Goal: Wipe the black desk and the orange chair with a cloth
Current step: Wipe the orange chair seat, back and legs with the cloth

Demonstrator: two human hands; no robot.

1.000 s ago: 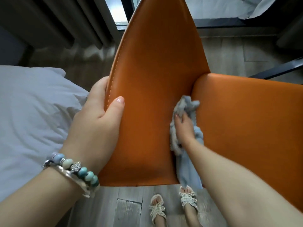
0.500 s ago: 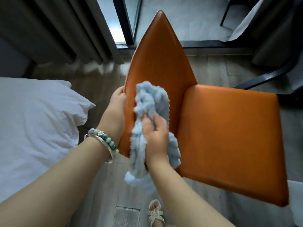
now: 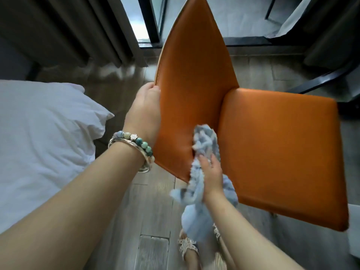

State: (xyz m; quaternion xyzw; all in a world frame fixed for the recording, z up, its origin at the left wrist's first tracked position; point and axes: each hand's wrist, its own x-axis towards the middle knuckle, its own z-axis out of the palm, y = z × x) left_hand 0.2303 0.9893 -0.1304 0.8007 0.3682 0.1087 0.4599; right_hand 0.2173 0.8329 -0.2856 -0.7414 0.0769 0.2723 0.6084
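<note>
The orange chair [image 3: 272, 149] fills the middle and right, its backrest [image 3: 192, 78] standing up toward the window and its seat spreading right. My left hand [image 3: 144, 115] grips the backrest's left edge, a bead bracelet on the wrist. My right hand [image 3: 211, 172] holds a fluffy light blue cloth [image 3: 204, 145] and presses it against the lower backrest, close to the seam with the seat. Part of the cloth hangs down below the hand. The black desk is not in view.
A bed with white bedding [image 3: 39, 143] lies at the left. Dark curtains [image 3: 68, 26] and a glass door frame [image 3: 153, 18] stand behind the chair. A black metal bar [image 3: 321, 78] crosses the right. My sandalled feet [image 3: 187, 248] stand on the wooden floor.
My right hand has brought the cloth down from the middle of the backrest to its lower part by the seat seam. My left hand keeps its grip on the backrest edge.
</note>
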